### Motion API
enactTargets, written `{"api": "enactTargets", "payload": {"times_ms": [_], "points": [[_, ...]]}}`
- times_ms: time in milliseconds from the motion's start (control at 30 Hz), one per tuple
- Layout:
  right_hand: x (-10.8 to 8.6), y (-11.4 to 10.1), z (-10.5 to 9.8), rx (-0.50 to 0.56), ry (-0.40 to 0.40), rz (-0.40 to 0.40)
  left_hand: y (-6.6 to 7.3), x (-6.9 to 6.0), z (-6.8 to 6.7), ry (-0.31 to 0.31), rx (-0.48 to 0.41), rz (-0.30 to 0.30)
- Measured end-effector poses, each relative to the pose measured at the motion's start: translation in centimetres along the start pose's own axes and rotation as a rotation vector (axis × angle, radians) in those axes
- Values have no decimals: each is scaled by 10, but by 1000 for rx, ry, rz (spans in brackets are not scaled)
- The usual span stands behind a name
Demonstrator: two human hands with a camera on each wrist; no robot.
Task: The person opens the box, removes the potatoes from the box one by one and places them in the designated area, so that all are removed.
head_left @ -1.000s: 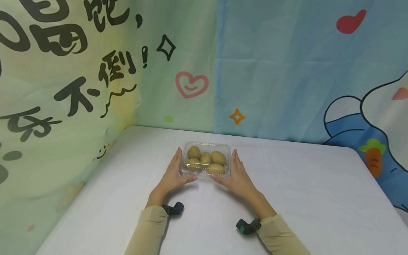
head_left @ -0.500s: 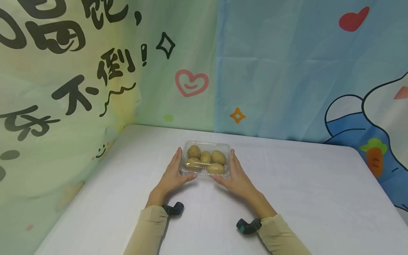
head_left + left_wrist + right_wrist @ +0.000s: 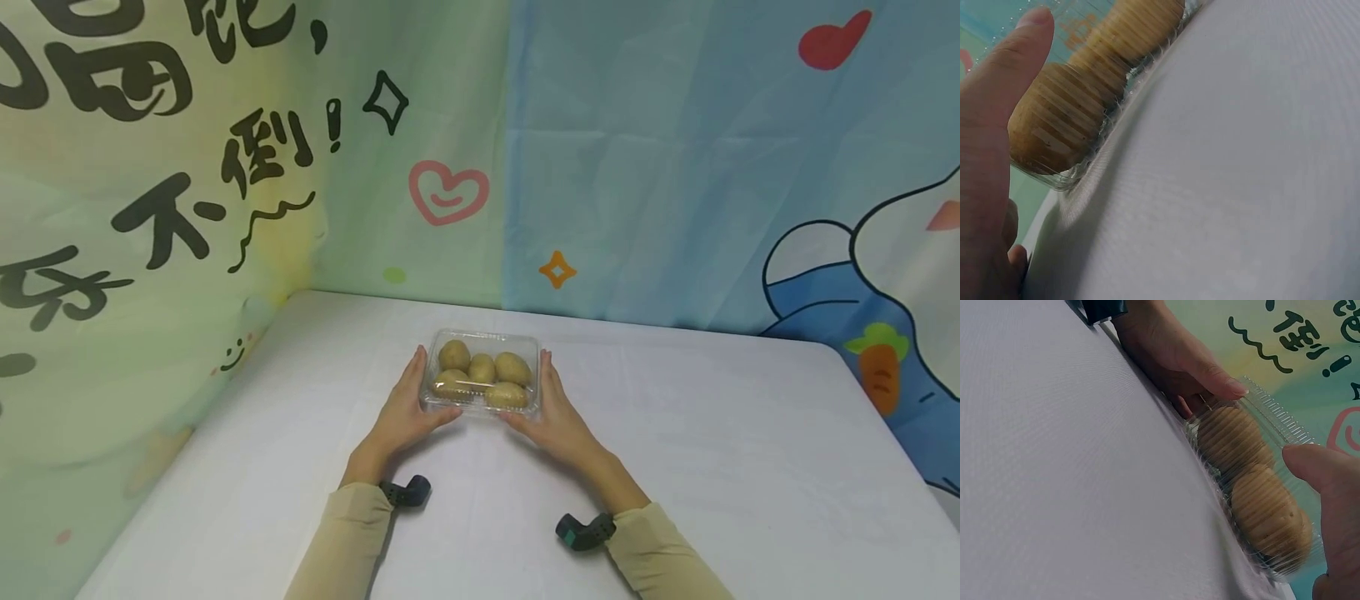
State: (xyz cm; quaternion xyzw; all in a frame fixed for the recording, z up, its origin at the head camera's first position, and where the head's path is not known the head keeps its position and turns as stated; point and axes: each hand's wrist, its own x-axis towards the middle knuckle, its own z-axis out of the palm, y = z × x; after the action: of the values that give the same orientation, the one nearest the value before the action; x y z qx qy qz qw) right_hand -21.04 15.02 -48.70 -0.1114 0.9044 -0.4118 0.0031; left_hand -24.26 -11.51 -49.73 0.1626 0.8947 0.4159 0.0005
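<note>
A clear plastic clamshell box with several potatoes inside appears to rest on the white table, its lid down. My left hand holds its left side, with the fingers along the side wall and the thumb at the front corner. On the opposite side my right hand holds it the same way. In the left wrist view the left thumb lies against the ribbed front wall of the box. The right wrist view has both thumbs near the upper front edge, with potatoes behind the plastic.
The white table spreads out on both sides and in front of the box. Behind it hangs a printed cloth backdrop, which also runs along the left side. A dark wrist-worn device sits on the left wrist and another on the right.
The head view has shifted slightly, so the backdrop and box sit a little higher and more to the left. Both hands keep the same hold on the box.
</note>
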Motion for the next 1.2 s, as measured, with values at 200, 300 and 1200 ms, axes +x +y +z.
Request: {"api": "enactTargets", "payload": {"times_ms": [200,300,1200], "points": [[3,1,3,53,12,4,-1,0,-2,-1,-2,7],[4,0,3,73,19,1,-2,2,-2,3,30,9],[-2,-3,2,48,-61,114,-8,3,5,41,151,19]]}}
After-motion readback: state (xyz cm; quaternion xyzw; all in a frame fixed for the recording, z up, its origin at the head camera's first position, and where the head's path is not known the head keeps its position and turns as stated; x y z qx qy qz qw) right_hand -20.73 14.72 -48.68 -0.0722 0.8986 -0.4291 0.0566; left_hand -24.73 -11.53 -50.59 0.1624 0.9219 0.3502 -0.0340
